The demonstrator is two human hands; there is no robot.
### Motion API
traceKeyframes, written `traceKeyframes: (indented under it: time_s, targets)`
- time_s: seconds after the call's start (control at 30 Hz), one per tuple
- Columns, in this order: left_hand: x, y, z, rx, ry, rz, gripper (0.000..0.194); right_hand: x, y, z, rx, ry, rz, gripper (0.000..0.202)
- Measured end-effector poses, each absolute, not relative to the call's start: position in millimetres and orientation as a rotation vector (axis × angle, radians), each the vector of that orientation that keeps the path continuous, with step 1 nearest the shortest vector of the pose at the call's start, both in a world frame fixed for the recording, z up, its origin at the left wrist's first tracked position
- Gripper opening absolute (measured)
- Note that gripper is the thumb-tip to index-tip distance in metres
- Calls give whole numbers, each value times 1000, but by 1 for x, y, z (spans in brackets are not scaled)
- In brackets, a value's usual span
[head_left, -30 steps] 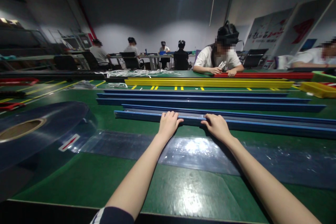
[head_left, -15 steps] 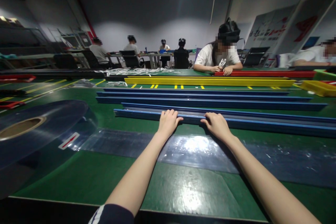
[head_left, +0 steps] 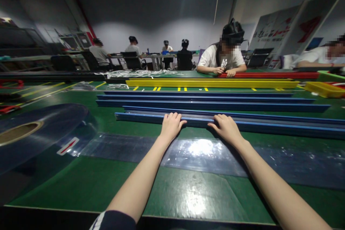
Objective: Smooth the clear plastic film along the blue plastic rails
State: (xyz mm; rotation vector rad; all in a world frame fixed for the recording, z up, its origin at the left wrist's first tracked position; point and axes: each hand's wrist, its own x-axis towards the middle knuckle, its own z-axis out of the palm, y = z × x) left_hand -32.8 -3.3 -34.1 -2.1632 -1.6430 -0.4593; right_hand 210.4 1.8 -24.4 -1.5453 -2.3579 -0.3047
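- Across the green table (head_left: pixel 194 190), the near blue channel (head_left: pixel 269 127) lies lengthwise from left to right, running off at the right edge of view.
- Left hand (head_left: pixel 171 125): fingers bend over the channel's near wall, thumb extended toward the right; the hand grips the wall.
- Right hand (head_left: pixel 226 127): placed farther along the same wall, fingers bent over it, thumb extended toward the left; this hand also grips the wall.
- Spacing: the hands stand apart, with a bare section of channel between them.
- Beyond the channel: further blue channels (head_left: pixel 215 106), then a yellow profile (head_left: pixel 210 84), lie roughly parallel.
- Below the forearms: a clear film strip (head_left: pixel 121 147) lies flat, leading from a large roll (head_left: pixel 54 120) at left.
- Far side: a co-worker (head_left: pixel 211 57) leans over a red profile (head_left: pixel 275 75).
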Motion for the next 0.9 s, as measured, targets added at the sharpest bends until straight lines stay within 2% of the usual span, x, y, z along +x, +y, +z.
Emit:
traceKeyframes:
  time_s: [0.9]
  targets:
    - [-46,-4,-25,-2220,-1623,-426,33,211,1,-17,-1604,-2392,-314,22]
